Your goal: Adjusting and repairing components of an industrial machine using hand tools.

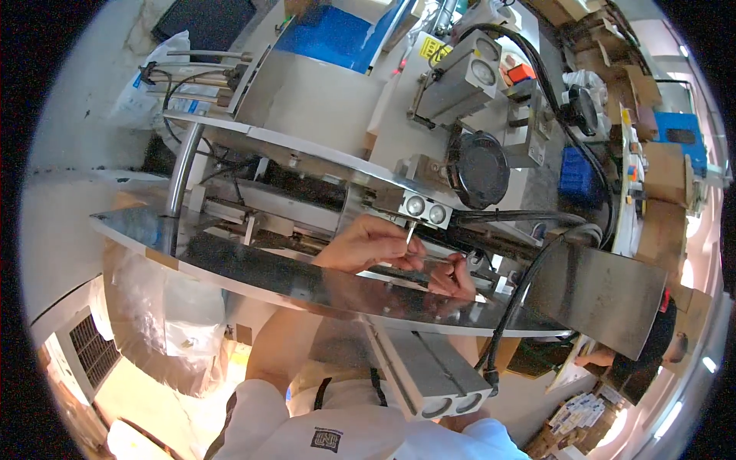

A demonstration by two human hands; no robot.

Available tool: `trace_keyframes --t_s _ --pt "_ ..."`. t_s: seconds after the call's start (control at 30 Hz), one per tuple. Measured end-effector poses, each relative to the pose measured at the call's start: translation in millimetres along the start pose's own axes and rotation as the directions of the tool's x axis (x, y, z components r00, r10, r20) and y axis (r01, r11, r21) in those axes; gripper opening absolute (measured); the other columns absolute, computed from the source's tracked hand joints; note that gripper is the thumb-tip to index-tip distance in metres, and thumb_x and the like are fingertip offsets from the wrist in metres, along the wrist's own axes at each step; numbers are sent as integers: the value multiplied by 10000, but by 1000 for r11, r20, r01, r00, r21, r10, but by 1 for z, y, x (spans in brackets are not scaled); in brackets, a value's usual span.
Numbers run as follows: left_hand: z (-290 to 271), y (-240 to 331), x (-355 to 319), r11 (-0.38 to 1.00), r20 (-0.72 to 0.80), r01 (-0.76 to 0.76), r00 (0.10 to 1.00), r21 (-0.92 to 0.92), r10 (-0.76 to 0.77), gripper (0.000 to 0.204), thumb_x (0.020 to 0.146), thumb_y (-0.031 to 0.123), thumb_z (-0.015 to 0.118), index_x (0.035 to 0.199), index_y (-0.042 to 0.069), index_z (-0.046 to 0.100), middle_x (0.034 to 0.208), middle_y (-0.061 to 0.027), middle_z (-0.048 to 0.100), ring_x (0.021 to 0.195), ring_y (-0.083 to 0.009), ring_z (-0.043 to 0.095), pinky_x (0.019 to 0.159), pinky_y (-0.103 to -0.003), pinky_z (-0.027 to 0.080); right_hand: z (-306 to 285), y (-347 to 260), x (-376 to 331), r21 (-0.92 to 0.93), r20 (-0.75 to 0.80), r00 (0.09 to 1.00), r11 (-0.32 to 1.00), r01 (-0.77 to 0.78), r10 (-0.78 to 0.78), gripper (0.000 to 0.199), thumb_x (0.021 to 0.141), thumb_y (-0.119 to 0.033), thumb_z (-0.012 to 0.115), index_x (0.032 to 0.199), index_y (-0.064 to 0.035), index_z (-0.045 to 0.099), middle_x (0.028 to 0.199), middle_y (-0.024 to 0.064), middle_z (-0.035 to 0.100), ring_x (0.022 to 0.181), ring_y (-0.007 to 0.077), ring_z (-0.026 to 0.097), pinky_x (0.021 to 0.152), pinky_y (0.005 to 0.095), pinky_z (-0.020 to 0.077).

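Note:
Both hands reach over a polished metal plate (pixel 284 268) into the gap below the machine's upper plate. My left hand (pixel 364 245) is closed in a pinch, its fingertips at a short pale rod (pixel 412 232). Whether the rod is loose or fixed to the machine, I cannot tell. Just above sits a small metal block (pixel 424 208) with two round ends. To the right, my right hand (pixel 458 277) has its fingers curled and pressed together near the plate's edge. What lies in its fingertips is too small to make out.
A round black knob (pixel 481 170) and a larger metal block (pixel 460 80) stand on the upper plate. Black cables (pixel 521 287) loop down on the right. A slotted metal bar (pixel 429 376) juts toward me. Another person's arm (pixel 598 358) shows at the far right.

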State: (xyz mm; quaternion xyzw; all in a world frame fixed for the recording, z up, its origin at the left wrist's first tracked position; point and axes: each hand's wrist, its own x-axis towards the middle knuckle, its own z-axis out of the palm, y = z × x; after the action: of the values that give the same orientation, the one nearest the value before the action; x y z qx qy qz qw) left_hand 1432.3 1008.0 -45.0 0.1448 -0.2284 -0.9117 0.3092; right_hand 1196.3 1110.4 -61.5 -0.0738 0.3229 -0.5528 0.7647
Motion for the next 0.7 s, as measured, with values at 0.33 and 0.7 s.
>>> trace_keyframes --t_s 0.33,0.7 --pt "4 14 0 973 -6 72 997 221 -72 270 886 156 554 1018 -74 601 936 -170 649 849 -241 648 749 -311 530 -18 0 -17 236 -18 992 964 123 -123 319 881 -402 511 1007 -113 559 851 20 591 542 57 456 473 193 373" --pt "14 25 1 973 1 198 980 122 -199 307 907 184 502 1031 -81 594 932 -200 642 811 -264 654 730 -326 537 14 -13 39 351 673 681 935 49 -288 251 898 -359 518 952 -129 604 639 -11 567 461 69 435 472 194 358"
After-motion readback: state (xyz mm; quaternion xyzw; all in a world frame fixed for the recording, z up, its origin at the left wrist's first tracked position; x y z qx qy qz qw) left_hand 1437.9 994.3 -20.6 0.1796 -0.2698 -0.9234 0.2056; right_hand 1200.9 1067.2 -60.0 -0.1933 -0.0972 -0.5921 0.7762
